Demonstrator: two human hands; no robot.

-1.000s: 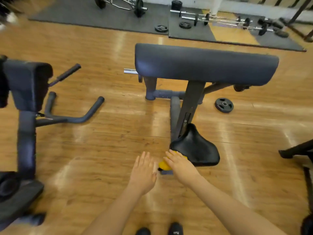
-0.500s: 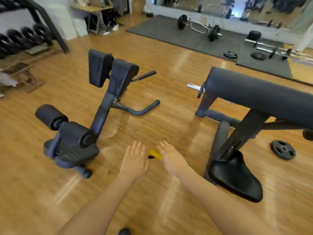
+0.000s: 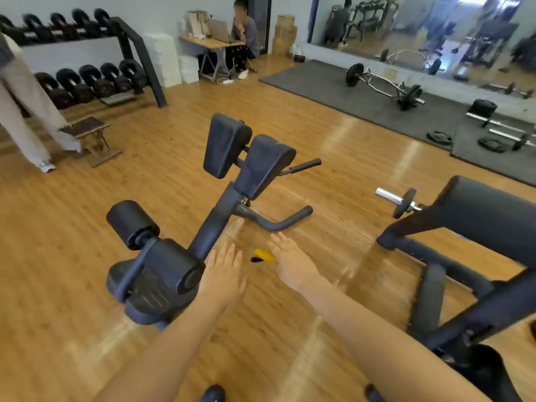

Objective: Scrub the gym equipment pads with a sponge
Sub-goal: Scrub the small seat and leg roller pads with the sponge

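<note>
Dumbbell rack (image 3: 87, 68), trap bar (image 3: 385, 82) on mat, seated person (image 3: 246, 33) at desk (image 3: 211, 43)

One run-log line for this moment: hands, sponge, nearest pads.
left hand: open, empty | right hand: holds yellow sponge, fingers straight | hip pads: ahead, untouched | scrub: not in contact

We count two hands: left hand (image 3: 222, 269), right hand (image 3: 291, 264). One yellow sponge (image 3: 264, 255). Two black exercise machines: hyperextension bench (image 3: 208, 221), curl bench (image 3: 478, 227). Two other people: one seated (image 3: 246, 33), one walking (image 3: 20, 103). One dumbbell rack (image 3: 139, 53), dumbbells blurred, uncounted.
</note>
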